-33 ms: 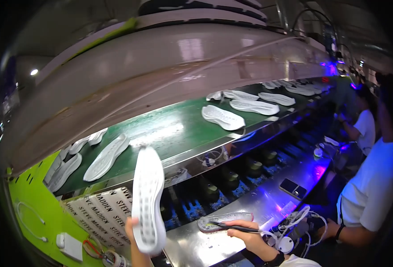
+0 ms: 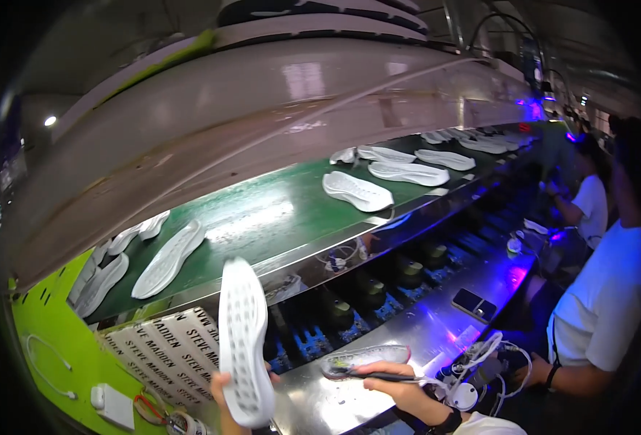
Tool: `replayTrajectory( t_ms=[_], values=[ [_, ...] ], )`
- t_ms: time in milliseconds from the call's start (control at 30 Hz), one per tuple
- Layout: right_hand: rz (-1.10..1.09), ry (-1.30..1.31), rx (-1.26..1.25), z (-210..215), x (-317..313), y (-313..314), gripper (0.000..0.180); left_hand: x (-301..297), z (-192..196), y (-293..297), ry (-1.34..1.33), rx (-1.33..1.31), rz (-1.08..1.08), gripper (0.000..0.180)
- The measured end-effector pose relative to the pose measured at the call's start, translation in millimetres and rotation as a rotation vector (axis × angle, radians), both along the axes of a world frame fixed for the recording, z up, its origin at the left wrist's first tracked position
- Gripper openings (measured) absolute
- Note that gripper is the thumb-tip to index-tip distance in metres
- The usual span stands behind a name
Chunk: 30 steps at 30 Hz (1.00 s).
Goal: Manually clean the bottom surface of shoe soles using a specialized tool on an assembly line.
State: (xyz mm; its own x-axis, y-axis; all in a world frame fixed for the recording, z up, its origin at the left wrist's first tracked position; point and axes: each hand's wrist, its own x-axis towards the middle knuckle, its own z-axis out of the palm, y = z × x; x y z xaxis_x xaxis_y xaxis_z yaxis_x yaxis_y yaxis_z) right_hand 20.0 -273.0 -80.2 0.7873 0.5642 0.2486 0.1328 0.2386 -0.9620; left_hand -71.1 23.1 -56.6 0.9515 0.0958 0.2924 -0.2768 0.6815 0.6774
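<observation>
My left hand (image 2: 223,391) is closed round the lower part of a white shoe sole (image 2: 244,333), held upright with its row of square hollows showing. The thumb and fingertips appear at either side of the sole, and the rest of the hand is behind it. To the right, my right hand (image 2: 402,392) grips a slim black-handled brush (image 2: 387,376). Its tip rests over a grey, sole-shaped piece (image 2: 377,355) with a dark rim and a yellowish smear, which lies on the metal bench (image 2: 313,409).
Several white soles (image 2: 357,191) lie on the green conveyor belt (image 2: 262,206) ahead. A dark phone (image 2: 474,304) and tangled white cables (image 2: 484,355) are on the bench at right. Two co-workers sit beyond. A white adapter (image 2: 114,406) hangs on the green panel at left.
The sole in my left hand has dropped slightly, and fingertips now show at its right edge. My right hand and the brush have shifted a little at the sole-shaped piece.
</observation>
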Motion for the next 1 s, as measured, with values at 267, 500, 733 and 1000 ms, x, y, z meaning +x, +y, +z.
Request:
replayTrajectory(
  t_ms=[267,500,733,1000],
  values=[
    [-0.003,-0.304,-0.064,-29.7,5.9,53.6,0.025,-16.5,-27.2,-67.5,0.303,-0.196,0.091,0.064],
    [-0.021,-0.323,-0.119,-54.8,-30.1,54.7,0.023,4.0,-46.5,-61.1,0.348,-0.122,0.024,0.063],
    [0.063,-0.732,-0.048,-16.3,-52.0,43.9,0.022,33.0,-64.9,-84.7,0.423,-0.021,-0.157,0.062],
    [-0.036,-0.877,0.108,-1.3,-48.9,47.5,0.020,55.7,-76.8,-96.9,0.485,0.128,-0.302,0.061]
  ],
)
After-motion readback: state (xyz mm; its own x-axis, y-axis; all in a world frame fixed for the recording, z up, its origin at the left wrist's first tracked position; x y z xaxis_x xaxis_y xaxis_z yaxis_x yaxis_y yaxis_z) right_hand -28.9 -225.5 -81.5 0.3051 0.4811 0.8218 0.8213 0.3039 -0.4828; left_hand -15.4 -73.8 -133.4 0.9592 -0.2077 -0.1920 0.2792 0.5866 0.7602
